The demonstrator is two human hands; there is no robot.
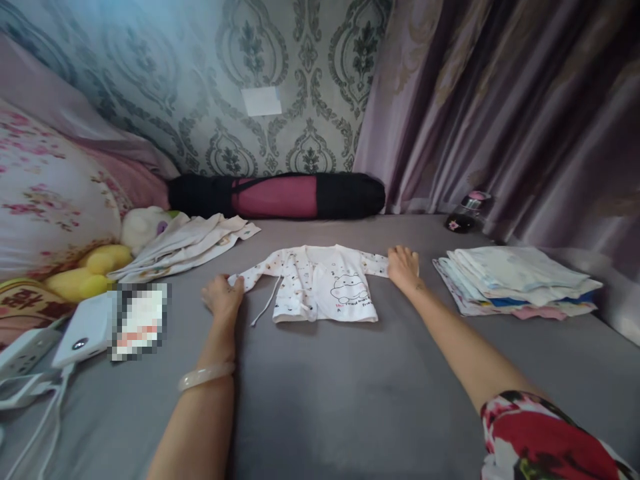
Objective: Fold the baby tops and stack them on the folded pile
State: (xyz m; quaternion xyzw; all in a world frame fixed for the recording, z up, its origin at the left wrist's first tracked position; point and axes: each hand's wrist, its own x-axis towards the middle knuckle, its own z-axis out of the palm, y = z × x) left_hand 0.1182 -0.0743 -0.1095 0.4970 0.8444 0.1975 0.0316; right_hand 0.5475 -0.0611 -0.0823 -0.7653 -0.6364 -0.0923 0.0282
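Note:
A small white baby shirt [325,283] lies spread on the grey sheet, its sleeves stretched out to both sides. Its front has a cartoon animal and small printed figures, and a thin tie string [265,303] trails from the left side. At the left cuff, my left hand [223,295] is closed on the sleeve end; a pale bangle circles that wrist. The opposite cuff is under the curled fingers of my right hand [404,268], closed on it. Both cuffs are partly hidden by my fingers.
Folded baby clothes [520,280] are stacked at right, near a dark bottle [463,217]. Loose white clothes [185,247] lie at back left beside plush toys [103,263]. A white power bank [85,330] and power strip [30,350] with cables sit left. A long black-and-red bag [275,197] lines the wall.

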